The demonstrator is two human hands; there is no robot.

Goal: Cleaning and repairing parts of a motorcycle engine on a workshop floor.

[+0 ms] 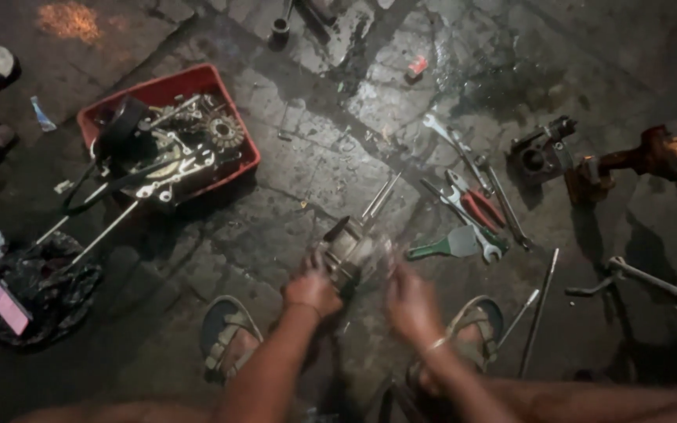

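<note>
Left hand (313,288) curled, right hand (410,304) blurred

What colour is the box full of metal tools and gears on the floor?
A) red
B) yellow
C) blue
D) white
A: the box has red walls, and it sits on the dark floor up and to the left of the left hand and the right hand, which are at a metal part.

The wet, cracked stone floor (315,157) carries a red tray (197,78) of metal parts at the left. Wrenches (456,145), red-handled pliers (476,205) and a green-handled scraper (444,246) lie scattered at the right.
</note>
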